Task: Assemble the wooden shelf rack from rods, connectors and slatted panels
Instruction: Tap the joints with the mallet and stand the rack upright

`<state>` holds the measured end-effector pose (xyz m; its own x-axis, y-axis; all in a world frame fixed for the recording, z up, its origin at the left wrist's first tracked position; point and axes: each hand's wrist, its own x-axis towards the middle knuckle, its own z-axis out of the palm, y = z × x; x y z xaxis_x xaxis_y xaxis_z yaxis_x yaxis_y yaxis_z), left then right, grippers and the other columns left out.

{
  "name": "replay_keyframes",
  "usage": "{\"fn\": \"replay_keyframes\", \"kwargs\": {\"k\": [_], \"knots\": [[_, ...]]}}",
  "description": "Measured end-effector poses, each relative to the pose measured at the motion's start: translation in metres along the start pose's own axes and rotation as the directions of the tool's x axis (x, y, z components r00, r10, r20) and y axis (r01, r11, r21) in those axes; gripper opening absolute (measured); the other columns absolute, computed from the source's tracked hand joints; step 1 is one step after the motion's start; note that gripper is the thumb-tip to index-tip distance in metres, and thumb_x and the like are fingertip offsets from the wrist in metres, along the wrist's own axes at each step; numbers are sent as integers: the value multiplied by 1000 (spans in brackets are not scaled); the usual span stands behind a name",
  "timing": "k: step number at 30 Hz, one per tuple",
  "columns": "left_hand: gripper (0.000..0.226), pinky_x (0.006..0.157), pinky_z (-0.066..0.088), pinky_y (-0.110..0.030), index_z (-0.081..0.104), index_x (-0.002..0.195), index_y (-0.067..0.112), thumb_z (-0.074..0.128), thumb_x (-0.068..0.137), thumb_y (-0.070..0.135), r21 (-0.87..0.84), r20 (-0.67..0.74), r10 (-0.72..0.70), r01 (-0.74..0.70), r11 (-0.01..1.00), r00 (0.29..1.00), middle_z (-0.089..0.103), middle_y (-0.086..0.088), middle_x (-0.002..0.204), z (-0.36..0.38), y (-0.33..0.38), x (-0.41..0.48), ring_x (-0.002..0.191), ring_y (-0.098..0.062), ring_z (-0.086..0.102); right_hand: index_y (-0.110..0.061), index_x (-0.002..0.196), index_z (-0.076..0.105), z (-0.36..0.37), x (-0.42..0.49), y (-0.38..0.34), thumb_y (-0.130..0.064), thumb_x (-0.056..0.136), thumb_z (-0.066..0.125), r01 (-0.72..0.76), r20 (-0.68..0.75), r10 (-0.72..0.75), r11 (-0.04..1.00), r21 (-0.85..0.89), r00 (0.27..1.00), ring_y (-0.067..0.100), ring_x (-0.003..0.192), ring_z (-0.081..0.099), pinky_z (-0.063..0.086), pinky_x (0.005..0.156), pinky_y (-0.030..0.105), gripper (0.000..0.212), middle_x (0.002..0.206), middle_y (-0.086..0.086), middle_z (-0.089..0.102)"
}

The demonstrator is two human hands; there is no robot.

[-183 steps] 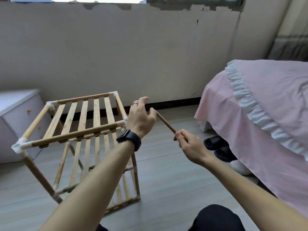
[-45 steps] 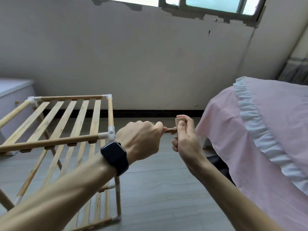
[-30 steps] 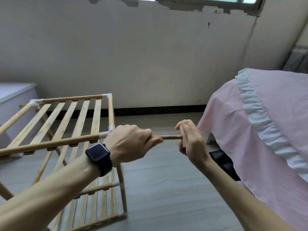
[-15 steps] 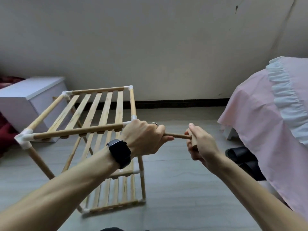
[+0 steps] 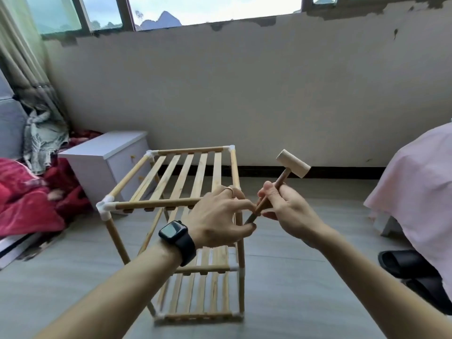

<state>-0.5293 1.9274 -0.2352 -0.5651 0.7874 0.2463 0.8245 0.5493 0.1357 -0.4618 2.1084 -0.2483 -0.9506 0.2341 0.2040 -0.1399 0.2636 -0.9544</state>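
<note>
Mallet (image 5: 293,163) is now tipped head-up, gripped by the right hand (image 5: 288,211), butt pinched by the left hand (image 5: 220,216), probably readied for tapping rack (image 5: 151,205) joints.

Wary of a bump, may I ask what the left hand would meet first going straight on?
The left hand seems already at the pale wooden mallet's dark handle, held in the right hand.

A white cabinet (image 5: 105,148) stands by a red blanket (image 5: 24,199), and black slippers (image 5: 413,265) lie beside the pink bedcover (image 5: 415,187).
</note>
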Motion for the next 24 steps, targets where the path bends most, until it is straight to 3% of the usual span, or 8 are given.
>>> {"fn": "replay_keyframes", "kwargs": {"k": [3,6,10,13,15,19,22,24], "knots": [[27,98,44,-39,67,107,32,54,92,50,-134,-125,-74,57,989,989,54,8,123,7,-20,1,114,-6,43,-17,101,54,-5,6,-3,-45,107,36,30,-24,-34,989,-142,999,15,86,72,58,76,28,34,93,6,67],[31,93,44,-38,63,114,30,45,93,44,-115,-345,-267,242,963,900,58,3,123,12,-46,14,113,-14,49,-19,94,52,-13,10,-4,-51,104,41,24,-38,-31,981,-192,999,9,58,62,59,60,31,36,81,5,60],[50,91,45,-41,57,131,28,26,97,49,-9,-244,-510,524,852,825,59,0,124,29,-69,26,111,-20,55,-20,95,65,-21,13,1,-47,103,50,-23,48,39,951,-307,998,6,44,45,57,45,31,32,67,2,44],[53,62,36,-29,66,106,28,18,93,45,93,-266,-494,532,842,828,65,1,109,42,-72,28,76,-15,54,-22,91,68,-23,13,4,-45,102,54,-5,118,59,911,-413,991,6,43,51,55,45,27,29,62,-1,48],[52,55,27,-26,68,98,26,20,92,43,105,-283,-489,534,839,825,67,0,111,42,-75,28,68,-14,51,-22,91,70,-22,13,5,-42,101,57,53,121,-1,903,-426,993,7,46,57,54,45,25,26,64,-2,55],[57,53,22,-26,70,102,28,17,89,44,110,-285,-467,513,852,837,60,5,85,38,-82,23,62,-14,50,-37,113,68,-20,15,1,-48,102,52,187,154,-124,832,-522,980,2,53,54,43,50,15,22,62,-13,58],[60,53,23,-25,70,112,37,16,88,46,101,-302,-454,502,859,838,68,9,119,37,-93,18,76,-14,58,-37,114,65,-15,21,-4,-49,105,43,215,206,-91,653,-726,974,-2,55,54,36,49,20,26,60,-10,57],[62,54,25,-24,66,123,42,16,88,48,82,-305,-452,496,865,838,60,11,139,38,-98,15,83,-14,58,-28,111,66,-10,24,-11,-40,107,44,219,230,-73,670,-709,970,-2,52,53,38,46,17,25,64,-7,60]]}}
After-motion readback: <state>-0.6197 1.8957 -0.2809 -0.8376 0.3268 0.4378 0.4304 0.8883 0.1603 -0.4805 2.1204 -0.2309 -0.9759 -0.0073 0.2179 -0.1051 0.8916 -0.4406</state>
